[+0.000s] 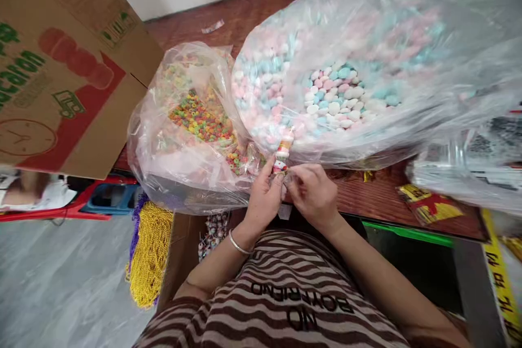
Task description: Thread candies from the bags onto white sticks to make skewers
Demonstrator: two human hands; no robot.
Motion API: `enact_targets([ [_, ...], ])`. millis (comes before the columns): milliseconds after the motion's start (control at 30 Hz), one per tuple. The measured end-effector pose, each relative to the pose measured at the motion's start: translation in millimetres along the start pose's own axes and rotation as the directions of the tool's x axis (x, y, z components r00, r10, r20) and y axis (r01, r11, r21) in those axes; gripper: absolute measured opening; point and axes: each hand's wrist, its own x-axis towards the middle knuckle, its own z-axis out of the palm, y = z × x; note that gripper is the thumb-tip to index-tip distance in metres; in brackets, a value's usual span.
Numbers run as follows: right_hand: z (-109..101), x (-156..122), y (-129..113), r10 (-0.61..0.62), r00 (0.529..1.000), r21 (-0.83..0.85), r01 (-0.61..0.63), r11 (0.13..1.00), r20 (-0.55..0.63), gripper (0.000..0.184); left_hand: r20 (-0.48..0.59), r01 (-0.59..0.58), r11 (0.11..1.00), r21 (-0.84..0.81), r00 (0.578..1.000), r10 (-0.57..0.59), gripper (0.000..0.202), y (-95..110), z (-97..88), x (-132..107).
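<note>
The left hand (264,196) and the right hand (312,193) meet at the near edge of the wooden table (367,196), fingertips together. Both are closed around the lower end of a small candy tube (282,155); the left thumb and forefinger pinch its side, the right fingers curl at its base. A thin bracelet (238,243) sits on the left wrist.

The tube's long axis runs away from the person, tilted slightly to the right, with its far end pointing toward the large bags. Its body carries a red and white printed figure and an orange band; no lettering on it can be read.

Just beyond the tube's tip lies a clear bag of pastel candies (346,92) in pink, blue and white. To its left, touching it, is a clear bag of multicoloured rings (196,119).

Further left, a cardboard box (61,65) stands tilted, printed with green lettering seen upside down and only partly legible. Below the table edge hangs a bundle of yellow beads (151,255). The striped shirt (285,293) reads "NO BOYFRIEND", inverted in this view
</note>
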Motion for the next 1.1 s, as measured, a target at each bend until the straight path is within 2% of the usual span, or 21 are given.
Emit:
enact_targets([
  [100, -4, -1, 2, -0.164, 0.984, -0.145, 0.173, 0.974, 0.068, 0.022, 0.027, -0.070, 0.992, 0.109, 0.997, 0.067, 0.051, 3, -0.3, -2],
  [167, -7, 0, 2, -0.208, 0.974, -0.204, 0.223, 0.953, 0.092, 0.022, 0.027, -0.126, 0.974, 0.188, 0.992, 0.123, 0.049, 4, -0.4, -3],
  [400, -10, 6, 3, -0.236, 0.966, -0.264, 0.256, 0.930, 0.106, 0.014, 0.029, -0.224, 0.908, 0.354, 0.973, 0.229, 0.047, 5, 1.0, -5],
  [500, -7, 9, 5, -0.231, 0.966, -0.255, 0.254, 0.933, 0.118, 0.007, 0.023, -0.231, 0.907, 0.352, 0.971, 0.239, 0.046, 4, 1.6, -6],
  [567, -5, 11, 6, -0.211, 0.971, -0.206, 0.230, 0.951, 0.113, 0.009, 0.014, -0.218, 0.923, 0.318, 0.974, 0.225, 0.045, 4, 0.9, -5],
  [700, -1, 13, 7, -0.121, 0.980, 0.014, 0.120, 0.993, 0.160, 0.019, -0.017, -0.162, 0.973, 0.167, 0.986, 0.167, 0.042, 3, -1.3, -3],
  [800, -2, 13, 5, -0.076, 0.968, 0.158, 0.039, 0.987, 0.240, 0.021, -0.048, -0.094, 0.995, -0.038, 0.995, 0.092, 0.035, 1, 0.6, -1],
  [867, -4, 11, 1, -0.017, 0.964, 0.219, -0.043, 0.975, 0.264, 0.020, -0.054, -0.005, 0.965, -0.261, 0.999, -0.009, 0.024, -1, 4.2, 1],
  [933, -7, 7, -6, 0.138, 0.956, 0.249, -0.204, 0.947, 0.261, 0.017, -0.041, 0.082, 0.865, -0.495, 0.992, -0.118, 0.019, -1, 8.4, 5],
  [967, -8, 4, -12, 0.237, 0.931, 0.264, -0.311, 0.913, 0.278, 0.015, -0.034, 0.111, 0.803, -0.585, 0.986, -0.161, 0.019, -1, 10.3, 6],
  [1033, -7, -3, -22, 0.389, 0.839, 0.287, -0.507, 0.813, 0.381, 0.015, -0.031, 0.132, 0.717, -0.684, 0.977, -0.210, 0.023, 0, 13.7, 9],
  [1100, -4, -10, -30, 0.428, 0.762, 0.308, -0.608, 0.732, 0.486, 0.017, -0.033, 0.137, 0.695, -0.706, 0.974, -0.225, 0.024, 1, 16.4, 9],
])
